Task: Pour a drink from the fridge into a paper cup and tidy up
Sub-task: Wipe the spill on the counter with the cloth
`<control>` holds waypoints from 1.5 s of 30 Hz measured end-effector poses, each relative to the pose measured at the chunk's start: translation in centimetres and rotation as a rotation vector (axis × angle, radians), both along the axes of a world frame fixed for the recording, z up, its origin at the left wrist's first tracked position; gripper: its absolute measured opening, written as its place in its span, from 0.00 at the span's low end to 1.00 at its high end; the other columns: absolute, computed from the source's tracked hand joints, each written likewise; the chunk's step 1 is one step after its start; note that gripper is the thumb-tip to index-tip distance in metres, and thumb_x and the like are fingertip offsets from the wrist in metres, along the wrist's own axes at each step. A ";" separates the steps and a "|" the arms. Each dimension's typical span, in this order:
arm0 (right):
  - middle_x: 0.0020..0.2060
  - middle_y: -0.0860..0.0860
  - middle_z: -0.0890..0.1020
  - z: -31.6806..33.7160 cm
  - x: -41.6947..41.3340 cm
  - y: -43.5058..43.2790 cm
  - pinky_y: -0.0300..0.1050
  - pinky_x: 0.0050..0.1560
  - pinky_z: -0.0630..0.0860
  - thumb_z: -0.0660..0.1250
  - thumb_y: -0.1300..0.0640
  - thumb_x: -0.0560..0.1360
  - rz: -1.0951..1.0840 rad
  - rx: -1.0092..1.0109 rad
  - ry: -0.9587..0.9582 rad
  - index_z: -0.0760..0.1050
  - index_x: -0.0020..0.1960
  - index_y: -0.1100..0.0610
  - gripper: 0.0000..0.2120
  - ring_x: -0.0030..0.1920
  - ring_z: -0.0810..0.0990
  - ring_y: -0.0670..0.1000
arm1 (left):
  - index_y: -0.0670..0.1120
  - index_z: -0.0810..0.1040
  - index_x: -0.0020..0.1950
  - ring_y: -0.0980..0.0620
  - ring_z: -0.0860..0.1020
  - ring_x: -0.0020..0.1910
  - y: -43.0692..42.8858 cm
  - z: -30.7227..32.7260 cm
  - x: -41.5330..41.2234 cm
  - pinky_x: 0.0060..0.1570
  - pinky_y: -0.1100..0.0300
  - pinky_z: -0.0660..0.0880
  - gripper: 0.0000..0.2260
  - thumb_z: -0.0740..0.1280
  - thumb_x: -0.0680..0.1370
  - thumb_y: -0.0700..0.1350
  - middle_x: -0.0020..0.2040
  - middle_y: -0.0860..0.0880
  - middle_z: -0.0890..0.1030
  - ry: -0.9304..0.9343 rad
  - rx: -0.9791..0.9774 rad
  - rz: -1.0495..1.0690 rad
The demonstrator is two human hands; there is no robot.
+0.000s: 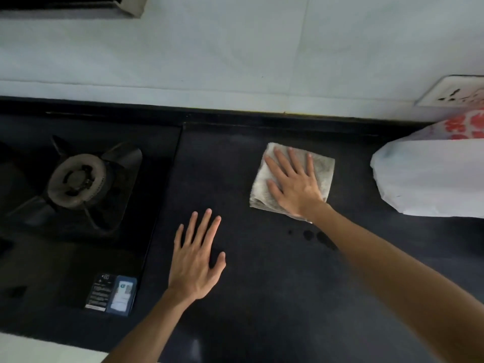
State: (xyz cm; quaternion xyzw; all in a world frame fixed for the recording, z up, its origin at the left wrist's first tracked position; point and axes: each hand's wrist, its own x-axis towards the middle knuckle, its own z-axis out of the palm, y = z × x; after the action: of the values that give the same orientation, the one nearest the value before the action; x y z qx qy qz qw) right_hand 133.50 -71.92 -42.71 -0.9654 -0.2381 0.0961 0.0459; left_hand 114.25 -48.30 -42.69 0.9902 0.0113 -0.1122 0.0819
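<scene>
Wiping step: cloth [323, 171] on countertop [235, 158], right of hob [78, 179].
Right hand [293, 184] presses the cloth, fingers straight and spread; left hand [193, 263] rests flat, fingers apart, just right of hob. Keep palm pressure even; draw the cloth over the dark drops [309, 235].

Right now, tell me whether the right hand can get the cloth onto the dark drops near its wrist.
Probably yes. The right hand presses flat on the cloth, and the drops lie just nearer the person on bare counter, with nothing between them.
</scene>
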 end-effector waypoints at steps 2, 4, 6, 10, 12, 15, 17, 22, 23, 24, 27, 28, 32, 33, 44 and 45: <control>0.80 0.49 0.45 0.2 -3.4 -3.4 0.64 0.75 0.36 0.40 0.39 0.81 -0.082 -0.002 0.010 0.40 0.80 0.46 0.30 0.79 0.39 0.56 | 0.52 0.53 0.82 0.47 0.46 0.81 -0.1 0.0 0.0 0.77 0.40 0.53 0.34 0.55 0.77 0.58 0.83 0.53 0.46 -0.004 0.011 -0.003; 0.80 0.49 0.45 0.6 -7.9 -4.9 0.65 0.76 0.40 0.42 0.41 0.81 -0.114 -0.005 0.017 0.42 0.80 0.48 0.30 0.79 0.40 0.55 | 0.52 0.53 0.82 0.47 0.47 0.81 -0.1 0.1 0.1 0.77 0.40 0.53 0.34 0.55 0.77 0.58 0.83 0.52 0.46 -0.001 0.022 0.002; 0.80 0.50 0.48 0.9 -12.0 -4.7 0.67 0.75 0.45 0.45 0.43 0.80 -0.083 -0.008 0.022 0.46 0.81 0.51 0.31 0.80 0.43 0.57 | 0.51 0.54 0.82 0.46 0.47 0.81 -0.2 0.1 0.1 0.77 0.39 0.54 0.34 0.56 0.76 0.58 0.83 0.52 0.47 0.001 0.024 0.001; 0.80 0.48 0.44 1.1 -12.4 -3.9 0.67 0.75 0.44 0.48 0.42 0.81 0.010 0.009 0.063 0.44 0.81 0.50 0.32 0.79 0.40 0.54 | 0.51 0.53 0.82 0.46 0.47 0.81 -0.2 0.2 0.1 0.77 0.40 0.53 0.35 0.56 0.76 0.58 0.83 0.52 0.47 0.002 0.023 -0.002; 0.80 0.46 0.42 0.7 -9.3 -3.5 0.67 0.75 0.43 0.48 0.41 0.80 0.058 0.010 0.057 0.42 0.80 0.49 0.32 0.79 0.38 0.52 | 0.52 0.52 0.82 0.47 0.46 0.81 -0.1 0.1 0.2 0.77 0.40 0.52 0.35 0.55 0.76 0.58 0.83 0.52 0.47 0.005 0.017 -0.009; 0.80 0.47 0.45 0.4 -3.7 -2.1 0.67 0.75 0.44 0.46 0.40 0.79 0.004 -0.008 0.049 0.43 0.80 0.49 0.33 0.79 0.41 0.53 | 0.52 0.51 0.82 0.47 0.46 0.81 0.0 0.0 0.1 0.77 0.40 0.51 0.35 0.55 0.76 0.58 0.83 0.52 0.47 0.003 0.019 -0.020; 0.80 0.48 0.46 0.2 -2.3 -1.5 0.67 0.75 0.44 0.45 0.40 0.79 -0.030 -0.019 0.038 0.42 0.80 0.51 0.33 0.80 0.41 0.53 | 0.52 0.51 0.82 0.47 0.46 0.81 0.2 -0.1 0.1 0.77 0.40 0.52 0.34 0.54 0.77 0.59 0.83 0.52 0.47 -0.003 0.031 -0.028; 0.80 0.49 0.45 0.6 -11.0 -5.6 0.64 0.76 0.43 0.47 0.42 0.81 -0.076 0.023 0.003 0.41 0.80 0.55 0.33 0.79 0.40 0.52 | 0.50 0.53 0.82 0.46 0.48 0.81 0.0 -0.2 -0.1 0.76 0.38 0.53 0.33 0.52 0.78 0.59 0.83 0.51 0.48 -0.028 0.047 -0.040; 0.80 0.49 0.44 0.8 -13.6 -7.1 0.64 0.76 0.44 0.48 0.42 0.81 -0.061 0.018 0.006 0.41 0.80 0.54 0.33 0.79 0.40 0.52 | 0.50 0.53 0.82 0.45 0.48 0.81 0.0 -0.2 -0.1 0.76 0.38 0.53 0.33 0.52 0.78 0.58 0.83 0.51 0.49 -0.033 0.042 -0.038; 0.80 0.48 0.44 1.0 -15.2 -8.6 0.64 0.77 0.45 0.49 0.42 0.81 -0.038 0.011 0.016 0.41 0.81 0.53 0.33 0.79 0.40 0.51 | 0.49 0.54 0.82 0.45 0.49 0.81 0.0 -0.2 -0.1 0.76 0.38 0.54 0.33 0.53 0.77 0.58 0.82 0.50 0.49 -0.036 0.041 -0.037; 0.80 0.47 0.43 0.7 -13.6 -11.5 0.63 0.77 0.46 0.50 0.40 0.80 0.009 -0.018 0.051 0.40 0.80 0.50 0.35 0.79 0.40 0.50 | 0.49 0.55 0.81 0.44 0.49 0.81 -0.2 -0.1 0.0 0.75 0.38 0.54 0.34 0.53 0.76 0.58 0.82 0.50 0.50 -0.030 0.048 -0.033; 0.80 0.46 0.42 0.5 -11.8 -11.4 0.63 0.77 0.46 0.50 0.39 0.80 -0.002 -0.017 0.040 0.40 0.80 0.50 0.35 0.79 0.39 0.50 | 0.49 0.54 0.81 0.44 0.49 0.81 -0.2 0.0 0.1 0.75 0.38 0.54 0.34 0.53 0.76 0.58 0.82 0.50 0.50 -0.031 0.049 -0.030; 0.80 0.48 0.43 0.2 -6.1 -9.7 0.63 0.77 0.43 0.47 0.40 0.80 -0.116 -0.025 0.031 0.40 0.80 0.50 0.34 0.79 0.39 0.50 | 0.50 0.54 0.82 0.45 0.49 0.81 -0.1 -0.1 0.0 0.76 0.39 0.52 0.33 0.52 0.77 0.59 0.82 0.50 0.50 -0.035 0.049 -0.030; 0.80 0.48 0.45 0.2 -6.5 -9.7 0.63 0.77 0.43 0.47 0.40 0.80 -0.143 -0.025 0.018 0.41 0.80 0.50 0.34 0.79 0.40 0.51 | 0.50 0.54 0.82 0.45 0.49 0.81 -0.1 -0.2 0.0 0.76 0.39 0.52 0.33 0.52 0.78 0.59 0.82 0.51 0.49 -0.034 0.052 -0.038; 0.80 0.48 0.43 0.6 -12.5 -9.5 0.64 0.76 0.43 0.48 0.41 0.79 -0.095 -0.020 0.051 0.40 0.80 0.51 0.35 0.79 0.39 0.52 | 0.50 0.55 0.81 0.44 0.49 0.81 -0.6 0.2 0.1 0.76 0.38 0.54 0.34 0.53 0.75 0.58 0.82 0.50 0.51 -0.040 0.042 -0.011; 0.80 0.48 0.42 0.5 -10.2 -7.9 0.64 0.76 0.43 0.47 0.41 0.79 -0.081 -0.018 0.047 0.40 0.80 0.52 0.35 0.79 0.39 0.53 | 0.50 0.55 0.81 0.45 0.49 0.81 -0.6 0.2 0.1 0.76 0.38 0.53 0.34 0.53 0.75 0.58 0.82 0.50 0.50 -0.038 0.043 -0.006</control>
State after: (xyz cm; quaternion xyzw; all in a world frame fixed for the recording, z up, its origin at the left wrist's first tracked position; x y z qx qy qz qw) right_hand 123.35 -79.81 -42.25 -0.9721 -0.1966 0.1191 0.0466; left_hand 114.33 -48.89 -42.53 0.9937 0.0089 -0.0933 0.0607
